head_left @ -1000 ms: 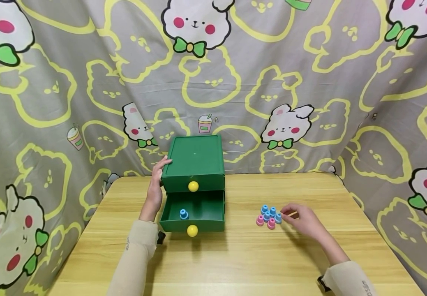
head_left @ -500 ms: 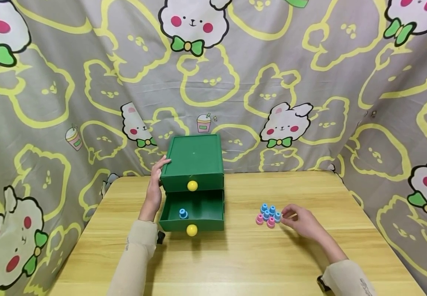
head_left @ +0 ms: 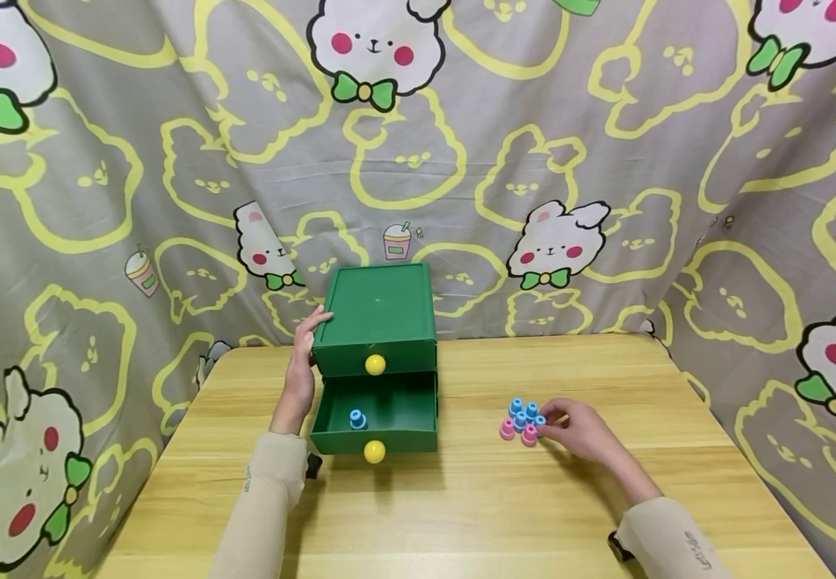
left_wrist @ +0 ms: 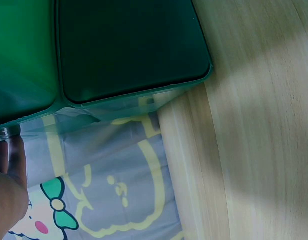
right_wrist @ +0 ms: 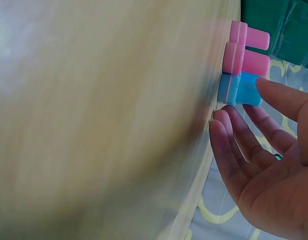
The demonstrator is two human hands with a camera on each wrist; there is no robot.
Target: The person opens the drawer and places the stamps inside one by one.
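Note:
A green two-drawer cabinet [head_left: 381, 310] stands on the table, its lower drawer [head_left: 406, 441] pulled out and its upper one pushed in. Inside the lower drawer sits one small blue peg [head_left: 357, 419] with a wide base. My left hand [head_left: 302, 362] rests against the cabinet's left side, fingertips at the top edge. To the right, several blue and pink pegs [head_left: 521, 421] stand in a tight cluster. At the cluster's right side my right hand [head_left: 575, 428] pinches a blue peg [right_wrist: 249, 90] between thumb and fingers. Two pink pegs [right_wrist: 255, 63] stand just beside it.
Yellow round knobs [head_left: 375, 452] stick out from the drawer fronts. The wooden table [head_left: 461, 515] runs back to a patterned curtain [head_left: 418, 161], which also hangs at both sides. The cabinet's side wall [left_wrist: 134, 45] fills the left wrist view's top.
My right hand has moved slightly left onto the blue peg at the cluster's right edge. The left hand, cabinet and other pegs stay put; the head view shifts a little.

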